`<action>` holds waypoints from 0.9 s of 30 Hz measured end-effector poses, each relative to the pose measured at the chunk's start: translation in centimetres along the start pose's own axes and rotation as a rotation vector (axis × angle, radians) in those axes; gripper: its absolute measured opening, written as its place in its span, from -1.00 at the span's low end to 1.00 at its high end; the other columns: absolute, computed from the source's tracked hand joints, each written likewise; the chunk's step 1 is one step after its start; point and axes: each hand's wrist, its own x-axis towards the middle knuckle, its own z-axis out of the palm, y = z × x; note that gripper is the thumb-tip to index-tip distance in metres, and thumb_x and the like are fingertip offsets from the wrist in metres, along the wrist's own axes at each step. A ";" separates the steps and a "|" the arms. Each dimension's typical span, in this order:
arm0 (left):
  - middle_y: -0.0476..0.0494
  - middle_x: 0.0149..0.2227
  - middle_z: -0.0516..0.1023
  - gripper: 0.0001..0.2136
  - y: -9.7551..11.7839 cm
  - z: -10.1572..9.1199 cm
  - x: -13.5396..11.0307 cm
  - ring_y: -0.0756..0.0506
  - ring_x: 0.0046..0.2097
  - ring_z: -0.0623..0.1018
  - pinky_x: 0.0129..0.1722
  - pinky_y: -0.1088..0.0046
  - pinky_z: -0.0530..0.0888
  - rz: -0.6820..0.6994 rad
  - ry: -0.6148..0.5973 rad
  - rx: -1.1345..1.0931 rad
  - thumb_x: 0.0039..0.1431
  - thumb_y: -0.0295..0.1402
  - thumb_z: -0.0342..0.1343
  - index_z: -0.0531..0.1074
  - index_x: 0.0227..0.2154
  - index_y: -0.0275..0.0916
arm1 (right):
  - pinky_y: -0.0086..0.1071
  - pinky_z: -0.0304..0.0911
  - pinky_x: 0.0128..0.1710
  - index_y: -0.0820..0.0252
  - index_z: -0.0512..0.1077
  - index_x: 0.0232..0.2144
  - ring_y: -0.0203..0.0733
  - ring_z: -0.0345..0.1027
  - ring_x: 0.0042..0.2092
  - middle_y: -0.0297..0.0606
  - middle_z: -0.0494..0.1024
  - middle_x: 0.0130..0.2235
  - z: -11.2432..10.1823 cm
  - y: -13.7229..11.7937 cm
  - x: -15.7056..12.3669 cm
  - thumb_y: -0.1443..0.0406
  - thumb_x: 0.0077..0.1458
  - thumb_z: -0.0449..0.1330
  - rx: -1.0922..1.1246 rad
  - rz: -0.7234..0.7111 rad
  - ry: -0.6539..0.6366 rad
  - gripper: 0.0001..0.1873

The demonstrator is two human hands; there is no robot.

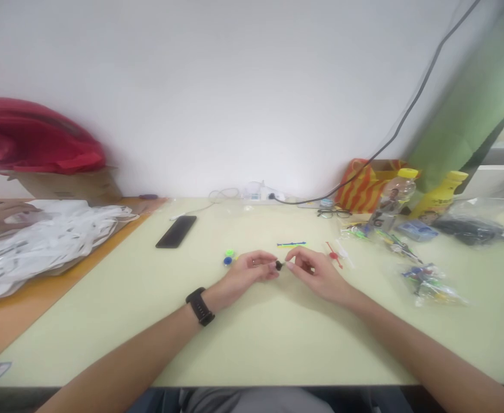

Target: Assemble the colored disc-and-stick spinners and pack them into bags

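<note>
A small black piece [278, 265] sits between the thumb and fingers of my left hand [249, 269]. My right hand [314, 272] is pinched close against its right side; whatever its fingertips hold is too small to name. Just left of my left hand lie a blue round piece [227, 261] and a green round piece [230, 253]. Beyond the fingertips are blue and yellow-green arrow-shaped strips [291, 244]. A red arrow-shaped piece with a round middle [333, 254] lies beyond my right hand, beside a white strip [345, 252].
A black phone [176, 232] lies at the left. Clear bags of coloured parts [433, 284], bottles [393, 198] and a striped bag [355, 186] stand at the right. Glasses [333, 213] lie near the wall. Another person's hand [6, 215] rests by white strips [58, 238].
</note>
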 end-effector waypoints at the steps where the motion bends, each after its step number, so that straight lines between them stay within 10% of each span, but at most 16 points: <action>1: -0.23 -0.10 0.64 -0.65 -0.1 0.0 0.0 -0.16 -0.10 0.67 0.07 0.22 0.53 0.006 -0.011 0.019 0.11 -0.20 0.43 0.60 -0.11 -0.27 | -0.37 0.04 -0.47 0.11 0.44 -0.16 -0.26 0.07 -0.48 -0.46 0.19 -0.51 0.0 0.0 0.0 0.02 0.35 0.11 -0.004 -0.002 -0.006 -0.69; 27: -0.21 -0.08 0.61 -0.64 -0.2 0.0 0.0 -0.15 -0.10 0.64 0.03 0.24 0.54 0.025 -0.032 0.063 0.09 -0.19 0.44 0.58 -0.13 -0.28 | -0.40 0.02 -0.47 0.13 0.44 -0.20 -0.30 0.07 -0.49 -0.49 0.17 -0.52 0.2 -0.1 -0.1 0.17 0.33 0.13 -0.005 0.000 -0.056 -0.82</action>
